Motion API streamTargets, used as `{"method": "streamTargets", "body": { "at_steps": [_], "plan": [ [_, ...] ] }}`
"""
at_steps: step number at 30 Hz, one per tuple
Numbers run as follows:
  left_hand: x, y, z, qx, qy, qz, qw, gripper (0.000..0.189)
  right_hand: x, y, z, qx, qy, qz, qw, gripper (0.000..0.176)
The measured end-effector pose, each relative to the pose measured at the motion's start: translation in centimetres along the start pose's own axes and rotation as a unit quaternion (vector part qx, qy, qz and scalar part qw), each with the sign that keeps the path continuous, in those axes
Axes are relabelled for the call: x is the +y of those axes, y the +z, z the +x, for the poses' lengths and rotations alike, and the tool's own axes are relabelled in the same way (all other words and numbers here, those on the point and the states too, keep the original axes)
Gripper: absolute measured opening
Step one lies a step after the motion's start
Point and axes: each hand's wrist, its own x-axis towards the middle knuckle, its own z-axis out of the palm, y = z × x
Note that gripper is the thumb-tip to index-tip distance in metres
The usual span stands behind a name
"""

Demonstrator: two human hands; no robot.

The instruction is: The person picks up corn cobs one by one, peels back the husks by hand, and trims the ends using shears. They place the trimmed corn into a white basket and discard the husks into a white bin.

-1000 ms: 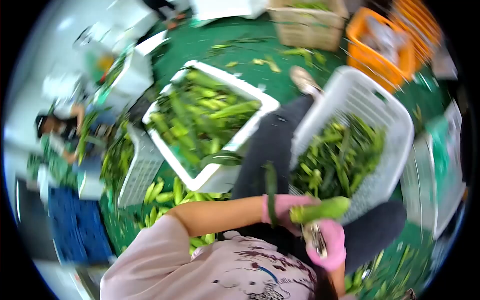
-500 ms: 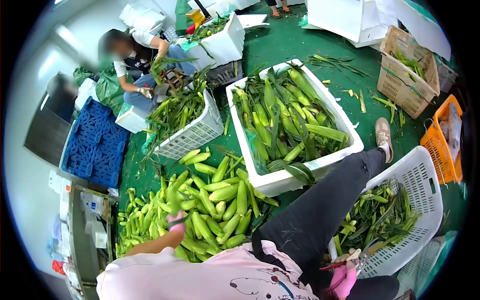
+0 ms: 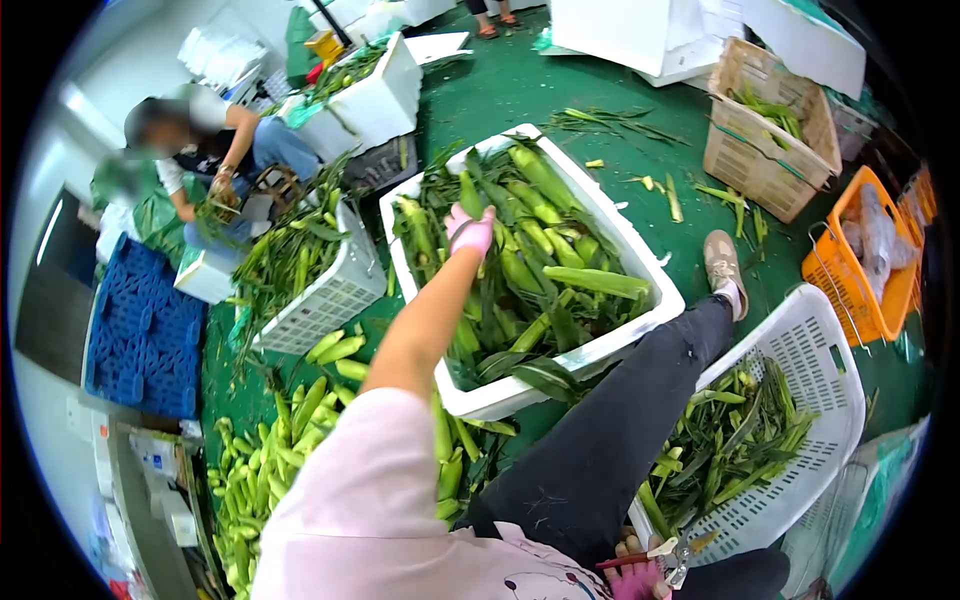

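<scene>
My left hand, in a pink glove, reaches into the white foam box of unhusked corn. Its fingers are closed around the lower part of a green corn ear near the box's far left side. Low in the view, my right hand, also in a pink glove with bare fingertips, holds red-handled shears beside my leg. Trimmed pale-green corn lies heaped on the floor at the left, partly hidden by my arm.
A white basket of leaf scraps stands at the right. Another basket of husks is at the left, near a seated person. An orange crate, a beige crate and a blue pallet stand farther out.
My left hand has gone from above the trimmed corn heap into the foam box and closed around an ear. The view has shifted; my right hand still holds the shears.
</scene>
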Motion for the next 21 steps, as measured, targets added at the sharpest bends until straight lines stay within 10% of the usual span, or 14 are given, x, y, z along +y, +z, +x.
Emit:
{"method": "streamTargets", "body": {
  "at_steps": [3,5,6,8,12,17,21],
  "plan": [
    [-0.7,5.6,3.6,-0.034,-0.129,0.168,0.977,0.080,-0.5,0.3,-0.5,-0.004,-0.014,0.011,1.000,0.081],
    [-1.2,2.4,2.9,-0.224,-0.172,-0.194,0.940,0.067,-0.9,0.3,-1.0,-0.007,-0.031,0.024,0.999,0.083],
    [-3.5,2.5,5.2,-0.386,-0.233,-0.321,0.833,0.062,-1.2,0.5,-1.2,-0.014,-0.041,0.033,0.999,0.085],
    [-4.9,-0.7,1.9,-0.423,-0.154,-0.521,0.725,0.066,-2.0,1.3,-1.5,-0.040,-0.072,0.048,0.995,0.088],
    [5.3,-13.2,-14.3,-0.548,0.029,-0.465,0.695,0.076,-4.7,1.1,0.3,-0.083,-0.165,-0.034,0.982,0.096],
    [10.7,-14.9,-26.3,-0.712,0.044,-0.309,0.629,0.087,-14.9,4.9,0.9,-0.067,-0.070,-0.365,0.926,0.091],
    [12.3,-12.7,-33.3,-0.699,0.277,-0.174,0.636,0.099,-18.3,5.0,0.3,-0.067,-0.080,-0.475,0.874,0.087]
  ]
}}
